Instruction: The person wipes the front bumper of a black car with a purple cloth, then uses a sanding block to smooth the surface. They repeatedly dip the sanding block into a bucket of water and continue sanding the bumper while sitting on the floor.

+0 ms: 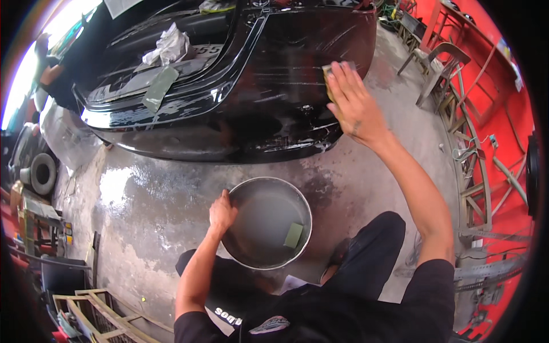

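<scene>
My right hand [355,108] lies with its fingers together over a sanding block [328,80] with a yellowish edge, at the right rear corner of a glossy black car body [274,68]. Most of the block is hidden under the palm. Pale scuffs and wet streaks mark the paint around it. My left hand [223,212] grips the left rim of a round metal basin [310,214] between my knees. Cloudy grey liquid fills the basin's bottom, and a green rectangular piece [293,235], like sandpaper, lies inside at the right.
Crumpled paper [170,44] and a strip of greenish tape [160,88] sit on the car's rear. At far left, another person's hand [52,74] shows near clear plastic sheeting [63,134] and a tyre [43,173]. A chair [443,63] and metal frames line the right wall.
</scene>
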{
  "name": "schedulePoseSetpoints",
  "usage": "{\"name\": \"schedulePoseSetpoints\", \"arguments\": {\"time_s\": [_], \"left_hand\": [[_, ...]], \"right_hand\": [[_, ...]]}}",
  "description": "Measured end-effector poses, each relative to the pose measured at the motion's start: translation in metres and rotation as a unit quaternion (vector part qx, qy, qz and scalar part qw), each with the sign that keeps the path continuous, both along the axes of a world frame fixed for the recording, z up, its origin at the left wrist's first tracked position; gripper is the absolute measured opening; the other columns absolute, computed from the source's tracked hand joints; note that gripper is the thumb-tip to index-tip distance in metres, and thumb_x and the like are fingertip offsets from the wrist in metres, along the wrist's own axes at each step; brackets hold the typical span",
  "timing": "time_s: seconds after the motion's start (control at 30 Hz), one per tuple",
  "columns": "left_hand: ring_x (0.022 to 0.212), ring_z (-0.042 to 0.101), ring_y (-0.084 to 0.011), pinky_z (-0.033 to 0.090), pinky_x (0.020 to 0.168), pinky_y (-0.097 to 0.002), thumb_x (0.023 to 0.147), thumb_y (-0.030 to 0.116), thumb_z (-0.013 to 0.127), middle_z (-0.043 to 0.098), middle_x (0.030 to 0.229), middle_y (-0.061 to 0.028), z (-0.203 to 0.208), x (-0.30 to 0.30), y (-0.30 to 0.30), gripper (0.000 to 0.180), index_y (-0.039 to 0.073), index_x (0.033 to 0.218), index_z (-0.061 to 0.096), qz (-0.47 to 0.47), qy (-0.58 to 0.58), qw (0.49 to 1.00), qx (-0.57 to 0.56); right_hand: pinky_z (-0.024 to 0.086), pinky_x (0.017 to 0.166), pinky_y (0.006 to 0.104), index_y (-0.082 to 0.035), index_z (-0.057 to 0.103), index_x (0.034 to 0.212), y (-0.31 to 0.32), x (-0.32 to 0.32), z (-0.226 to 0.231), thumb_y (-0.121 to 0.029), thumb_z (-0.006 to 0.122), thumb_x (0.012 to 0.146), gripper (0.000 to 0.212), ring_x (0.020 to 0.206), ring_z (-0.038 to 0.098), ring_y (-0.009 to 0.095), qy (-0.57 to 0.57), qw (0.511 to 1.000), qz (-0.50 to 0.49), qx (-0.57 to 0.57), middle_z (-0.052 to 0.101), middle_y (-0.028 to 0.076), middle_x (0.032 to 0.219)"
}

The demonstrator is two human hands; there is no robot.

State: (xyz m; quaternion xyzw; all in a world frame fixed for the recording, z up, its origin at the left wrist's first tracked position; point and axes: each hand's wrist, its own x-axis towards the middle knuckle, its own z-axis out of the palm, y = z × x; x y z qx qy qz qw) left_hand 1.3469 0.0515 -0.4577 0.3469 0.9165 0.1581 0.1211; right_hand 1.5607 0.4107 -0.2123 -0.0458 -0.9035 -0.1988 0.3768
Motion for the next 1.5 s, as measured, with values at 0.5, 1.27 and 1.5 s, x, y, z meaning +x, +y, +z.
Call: {"name": "schedulePoseSetpoints", "arguments": {"time_s": [0.5,1.27,1.5], "left_hand": [[0.100,0.067,-0.0518,0.053,0.086,-0.0609,0.094,0.012,0.059,0.071,0.107,-0.0286,-0.014,-0.012,-0.003,0.028,0.005,0.121,0.053,-0.023,0.024,0.999,-0.001],[0.101,0.068,-0.0515,0.054,0.087,-0.0595,0.092,0.007,0.055,0.071,0.109,-0.0280,-0.004,-0.005,0.006,0.027,0.004,0.119,0.055,0.002,0.010,1.000,-0.024],[0.099,0.068,-0.0512,0.054,0.088,-0.0599,0.092,0.007,0.054,0.072,0.105,-0.0289,-0.005,-0.001,-0.010,0.029,0.003,0.121,0.055,-0.001,0.032,0.999,-0.016]], "right_hand": [[0.030,0.126,0.0482,-0.004,0.045,0.158,-0.007,-0.077,0.055,-0.028,0.062,0.101,0.064,0.154,0.038,0.029,0.039,0.996,0.074,0.041,0.043,0.011,0.165],[0.024,0.129,0.0491,-0.003,0.037,0.162,0.063,-0.032,0.057,-0.024,0.064,0.099,0.071,0.159,0.028,0.034,0.038,0.996,0.073,0.042,0.033,0.016,0.170],[0.024,0.129,0.0493,-0.012,0.039,0.163,0.047,-0.052,0.067,-0.026,0.065,0.098,0.071,0.159,0.028,0.027,-0.002,0.993,0.089,0.076,0.032,0.009,0.172]]}}
